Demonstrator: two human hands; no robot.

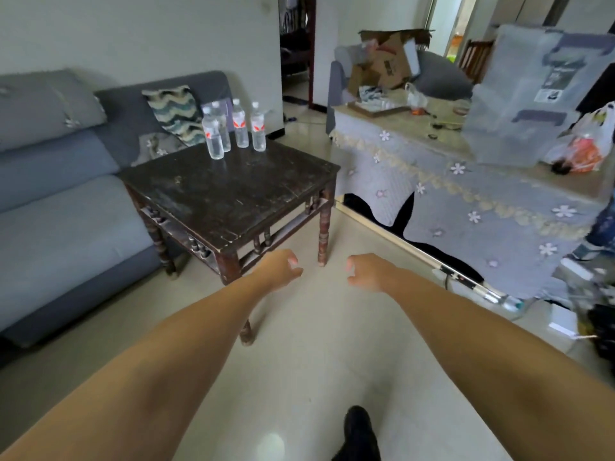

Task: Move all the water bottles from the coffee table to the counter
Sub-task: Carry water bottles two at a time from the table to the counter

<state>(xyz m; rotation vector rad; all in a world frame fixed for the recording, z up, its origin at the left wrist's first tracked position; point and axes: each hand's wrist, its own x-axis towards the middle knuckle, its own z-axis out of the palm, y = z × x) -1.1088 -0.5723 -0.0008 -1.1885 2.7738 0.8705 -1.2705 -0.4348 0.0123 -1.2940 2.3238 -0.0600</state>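
Four clear water bottles [233, 129] stand upright in a tight cluster at the far edge of a dark wooden coffee table [229, 194], each wrapped in a white label with a red mark; the print is too small to read. One bottle stands a little nearer than the other three, and the rest of the tabletop in front of them is bare, scuffed wood. Both bare forearms stretch forward over the pale tiled floor [299, 344], short of the table's near corner. The left hand [281, 269] hangs just off that corner, fingers loosely curled and holding nothing; the right hand [364, 271] sits level with it, further from the table, fingers likewise curled on nothing, with open floor between the two. A grey sofa [60, 201] runs along the table's left side. To the table's right, across a strip of open floor, a floral cloth drapes a cluttered counter [466, 194].
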